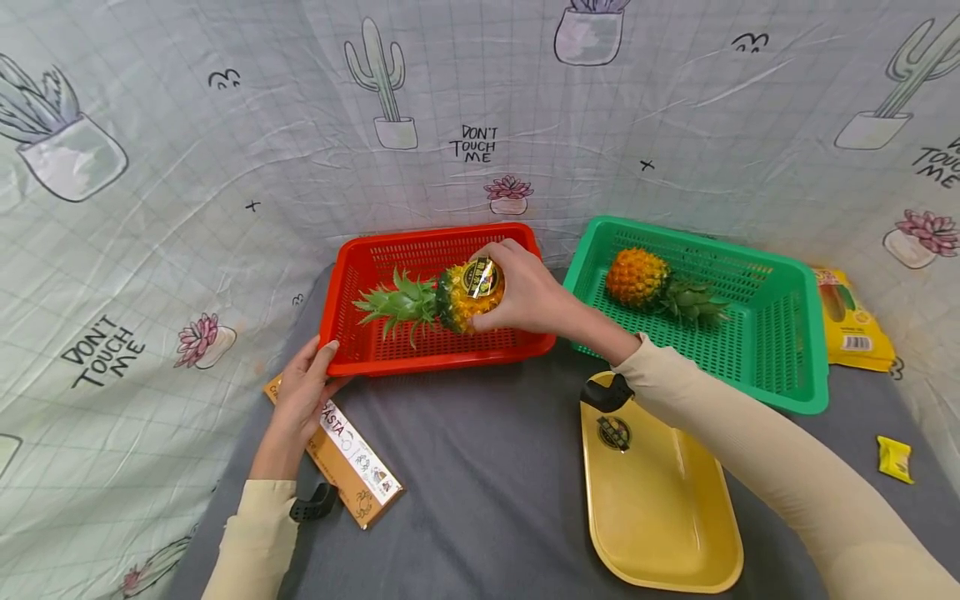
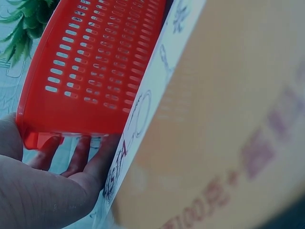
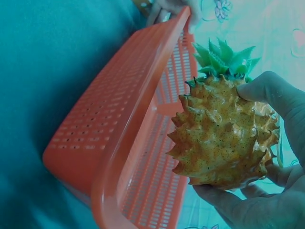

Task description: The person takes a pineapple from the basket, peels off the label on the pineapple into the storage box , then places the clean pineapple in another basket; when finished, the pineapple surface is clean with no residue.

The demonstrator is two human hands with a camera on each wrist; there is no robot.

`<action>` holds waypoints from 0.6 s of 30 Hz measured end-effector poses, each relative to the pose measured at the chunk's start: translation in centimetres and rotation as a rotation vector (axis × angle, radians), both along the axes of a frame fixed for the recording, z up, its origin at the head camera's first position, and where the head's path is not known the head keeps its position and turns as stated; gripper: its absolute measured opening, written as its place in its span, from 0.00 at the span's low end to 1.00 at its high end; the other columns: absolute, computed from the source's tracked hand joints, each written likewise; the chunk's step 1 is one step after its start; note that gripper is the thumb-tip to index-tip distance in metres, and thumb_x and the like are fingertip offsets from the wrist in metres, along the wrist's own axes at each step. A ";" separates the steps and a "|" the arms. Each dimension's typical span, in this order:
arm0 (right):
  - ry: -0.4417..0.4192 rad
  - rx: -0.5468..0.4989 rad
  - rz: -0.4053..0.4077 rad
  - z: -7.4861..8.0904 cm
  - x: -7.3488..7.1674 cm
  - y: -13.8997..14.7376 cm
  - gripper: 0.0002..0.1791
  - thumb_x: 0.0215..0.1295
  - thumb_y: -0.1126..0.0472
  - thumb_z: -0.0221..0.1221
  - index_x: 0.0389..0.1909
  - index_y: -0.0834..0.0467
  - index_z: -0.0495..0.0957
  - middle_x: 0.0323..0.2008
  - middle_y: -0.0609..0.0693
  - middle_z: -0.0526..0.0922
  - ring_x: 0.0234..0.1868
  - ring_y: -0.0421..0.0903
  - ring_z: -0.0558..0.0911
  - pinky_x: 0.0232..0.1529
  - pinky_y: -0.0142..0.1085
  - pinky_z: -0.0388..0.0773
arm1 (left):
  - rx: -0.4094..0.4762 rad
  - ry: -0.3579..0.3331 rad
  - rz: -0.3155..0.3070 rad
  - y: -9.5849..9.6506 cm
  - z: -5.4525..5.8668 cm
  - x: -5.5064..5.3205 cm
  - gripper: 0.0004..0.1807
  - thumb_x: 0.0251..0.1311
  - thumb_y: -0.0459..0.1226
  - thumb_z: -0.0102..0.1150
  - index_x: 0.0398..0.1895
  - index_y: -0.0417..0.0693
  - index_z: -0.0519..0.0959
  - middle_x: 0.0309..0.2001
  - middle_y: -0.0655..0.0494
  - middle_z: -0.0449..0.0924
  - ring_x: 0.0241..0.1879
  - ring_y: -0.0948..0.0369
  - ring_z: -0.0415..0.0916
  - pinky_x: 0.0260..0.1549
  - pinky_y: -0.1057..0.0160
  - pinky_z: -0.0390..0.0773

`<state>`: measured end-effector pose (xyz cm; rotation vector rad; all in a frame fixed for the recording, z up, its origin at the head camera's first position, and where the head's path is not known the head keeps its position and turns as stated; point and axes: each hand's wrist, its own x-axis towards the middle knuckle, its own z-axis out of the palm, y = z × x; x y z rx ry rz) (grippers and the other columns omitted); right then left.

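My right hand [image 1: 528,292] grips a small pineapple [image 1: 457,298] over the red basket [image 1: 442,362]. Thumb and fingers wrap round its yellow body, and its green leaves point left; a black-and-gold label is stuck on it. In the right wrist view the spiky pineapple [image 3: 224,133] is held beside the basket's rim [image 3: 128,143]. My left hand [image 1: 303,387] holds the red basket by its near left corner. The left wrist view shows the thumb at the rim and the fingers of that hand [image 2: 52,186] curled under it. A pasta box [image 1: 352,462] lies beneath the left wrist.
To the right, a green basket [image 1: 765,392] holds another pineapple [image 1: 637,277]. Below my right forearm lies a yellow tray [image 1: 660,517] with a round label. A yellow packet [image 1: 855,325] is behind the green basket's right side, and a small yellow wrapper [image 1: 895,459] lies at the far right.
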<state>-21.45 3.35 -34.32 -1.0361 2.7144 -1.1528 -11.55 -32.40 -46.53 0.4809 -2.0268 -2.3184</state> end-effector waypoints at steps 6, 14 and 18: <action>0.006 -0.009 0.006 0.4 1.0 0.3 0.40 0.46 0.51 0.80 0.61 0.59 0.76 0.51 0.53 0.76 0.50 0.48 0.74 0.44 0.42 0.81 | -0.003 0.000 0.002 0.1 0.0 0.0 0.33 0.79 0.46 0.59 0.82 0.50 0.65 0.72 0.44 0.68 0.63 0.52 0.76 0.54 0.59 0.82; -0.004 -0.039 0.020 0.3 2.6 1.0 0.38 0.49 0.53 0.79 0.61 0.58 0.76 0.52 0.52 0.76 0.50 0.46 0.74 0.44 0.40 0.82 | -0.031 0.004 -0.007 0.1 -0.1 0.0 0.32 0.80 0.46 0.57 0.82 0.50 0.64 0.74 0.41 0.66 0.63 0.52 0.76 0.56 0.58 0.81; -0.007 -0.056 0.018 0.1 3.6 1.5 0.39 0.48 0.52 0.79 0.62 0.58 0.76 0.52 0.51 0.76 0.50 0.46 0.75 0.44 0.41 0.82 | -0.027 0.010 -0.012 0.1 -0.2 0.0 0.32 0.80 0.46 0.58 0.82 0.50 0.65 0.73 0.41 0.68 0.61 0.53 0.77 0.56 0.58 0.82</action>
